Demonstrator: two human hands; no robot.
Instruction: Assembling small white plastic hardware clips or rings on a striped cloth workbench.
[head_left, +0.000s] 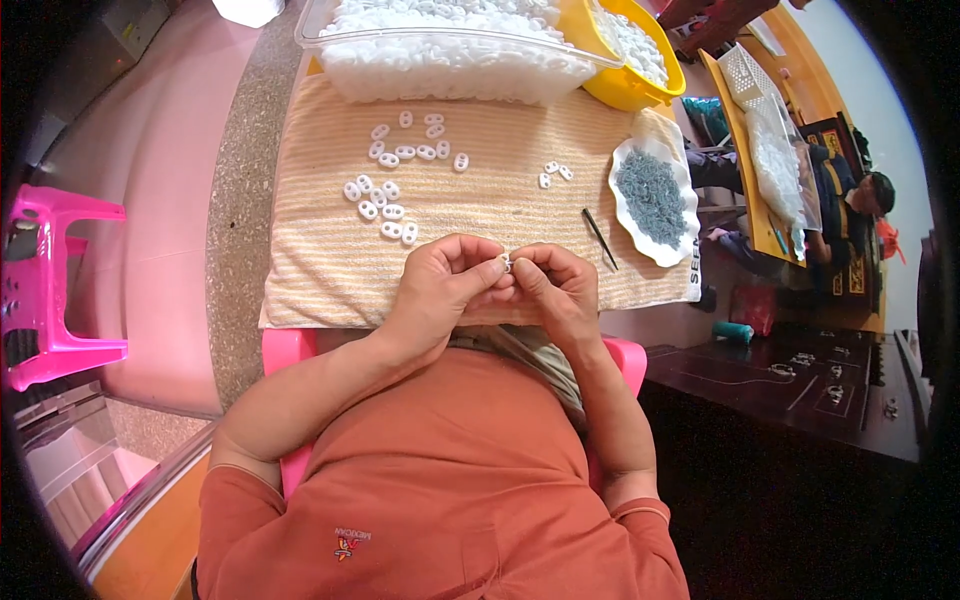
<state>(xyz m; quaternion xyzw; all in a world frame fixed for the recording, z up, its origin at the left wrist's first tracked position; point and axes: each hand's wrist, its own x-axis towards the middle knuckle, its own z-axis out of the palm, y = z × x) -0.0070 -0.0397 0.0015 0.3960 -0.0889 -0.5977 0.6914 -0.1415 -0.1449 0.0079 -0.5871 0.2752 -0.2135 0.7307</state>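
left hand [447,285] and right hand [556,288], fingertips pinched together on small part [507,263], likely white, over near side of striped towel [500,205]; two-hole white pieces [405,152], towel's left half; black stick tool [600,239], scalloped white dish [667,250], towel's right

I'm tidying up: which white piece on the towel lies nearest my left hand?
The lowest white piece, rightmost in the lower cluster, closest to your left hand; all others lie farther.

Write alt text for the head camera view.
A person's left hand and right hand pinch a tiny pale piece over a striped cream towel. On it lie white two-holed oval pieces, a slim black rod and a scalloped white dish of grey bits.
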